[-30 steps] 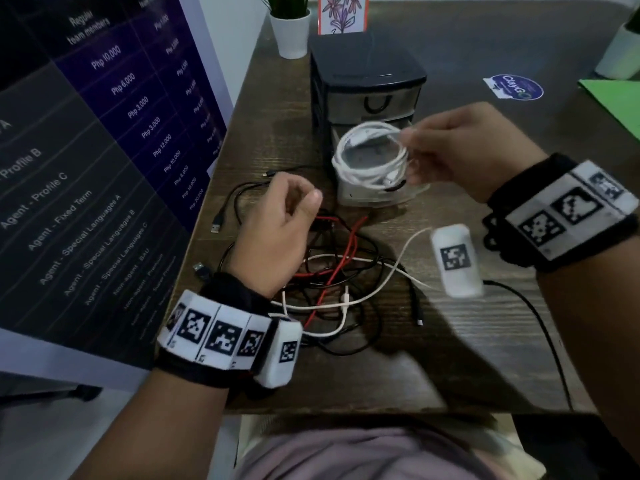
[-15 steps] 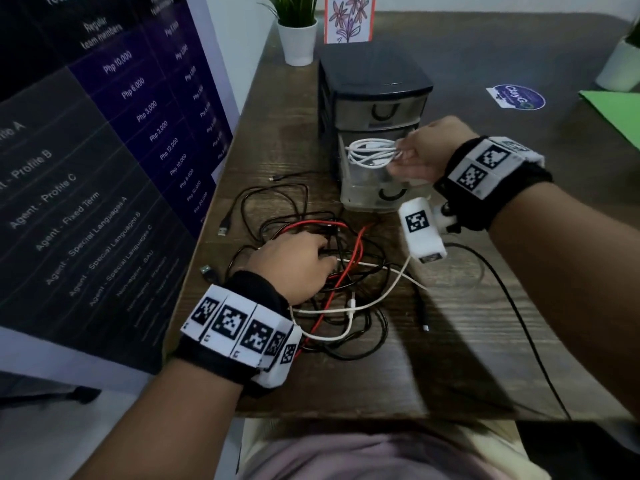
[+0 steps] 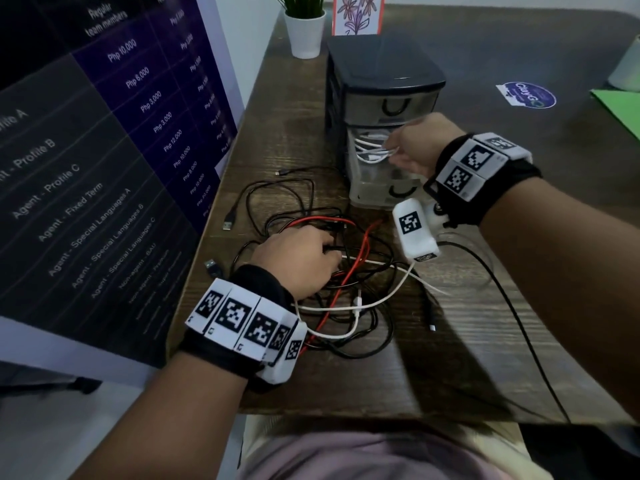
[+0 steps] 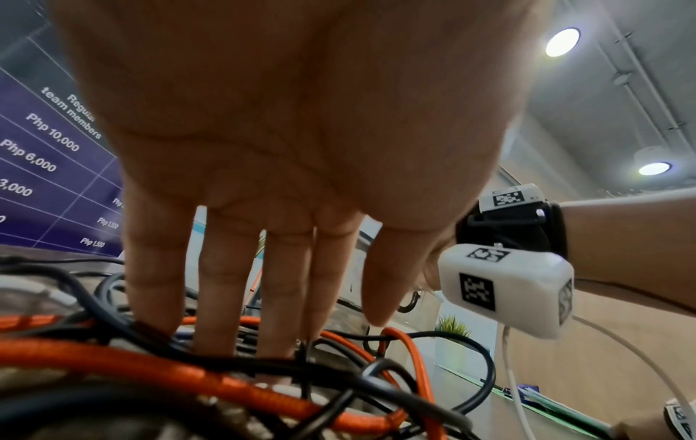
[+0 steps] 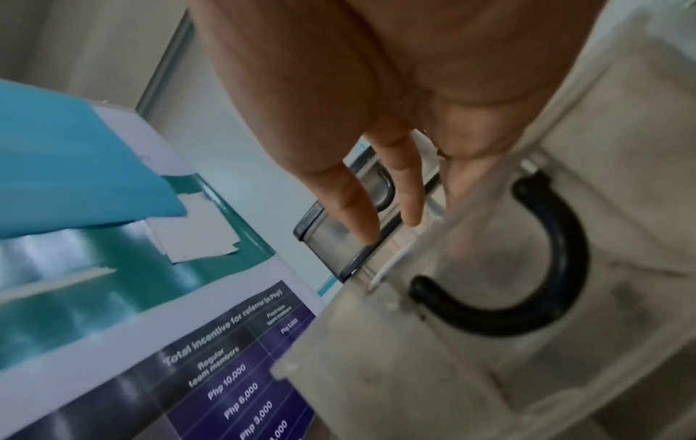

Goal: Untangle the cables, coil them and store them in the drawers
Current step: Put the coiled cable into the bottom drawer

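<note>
A tangle of black, red and white cables (image 3: 346, 271) lies on the dark wooden table (image 3: 450, 358). My left hand (image 3: 301, 258) rests on it, its straight fingers (image 4: 226, 297) pressing among the red and black cables (image 4: 188, 375). The black drawer unit (image 3: 381, 77) stands behind, with its clear lower drawer (image 3: 384, 192) pulled out. A coiled white cable (image 3: 370, 150) lies low in that drawer. My right hand (image 3: 412, 147) reaches in over the drawer front (image 5: 489, 327) and pinches the coil at its fingertips; that hold is hidden in the right wrist view.
A potted plant (image 3: 304, 29) and a flower card (image 3: 358, 13) stand behind the drawers. A purple banner (image 3: 104, 168) lines the table's left edge. A sticker (image 3: 530, 95) and green paper (image 3: 620, 109) lie far right. Loose USB plugs (image 3: 227, 225) lie left of the tangle.
My right hand has carried the white coil from above the drawer down into it. My left hand dropped from raised onto the tangle and stays there.
</note>
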The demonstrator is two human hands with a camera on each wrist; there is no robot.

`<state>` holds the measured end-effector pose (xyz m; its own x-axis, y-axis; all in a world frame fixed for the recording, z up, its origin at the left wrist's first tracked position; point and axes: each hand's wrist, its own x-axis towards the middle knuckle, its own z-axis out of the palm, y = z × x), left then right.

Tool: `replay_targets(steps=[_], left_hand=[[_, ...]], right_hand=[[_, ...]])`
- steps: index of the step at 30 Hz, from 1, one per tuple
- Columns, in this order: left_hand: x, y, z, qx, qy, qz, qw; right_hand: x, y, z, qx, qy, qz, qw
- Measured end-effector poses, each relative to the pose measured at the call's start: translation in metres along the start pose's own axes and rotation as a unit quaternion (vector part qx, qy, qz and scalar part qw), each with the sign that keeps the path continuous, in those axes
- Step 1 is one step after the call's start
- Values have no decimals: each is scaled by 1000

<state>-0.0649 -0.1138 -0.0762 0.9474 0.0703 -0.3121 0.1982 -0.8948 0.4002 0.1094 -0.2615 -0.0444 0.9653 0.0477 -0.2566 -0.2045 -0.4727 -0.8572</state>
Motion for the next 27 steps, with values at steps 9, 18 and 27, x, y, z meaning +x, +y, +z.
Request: replay_targets(steps=[9,18,27], left_hand=[[2,-4,1,-12,0,3,1000],[4,-4,2,-5,2,0,1000],[6,-6,3,-10,6,3,1000]], right_hand=[[-9,5,-5,-252,10,-92,963],[-10,0,-5,-342,8,-122,932],[-15,-10,6,-476,-70,-124,868]])
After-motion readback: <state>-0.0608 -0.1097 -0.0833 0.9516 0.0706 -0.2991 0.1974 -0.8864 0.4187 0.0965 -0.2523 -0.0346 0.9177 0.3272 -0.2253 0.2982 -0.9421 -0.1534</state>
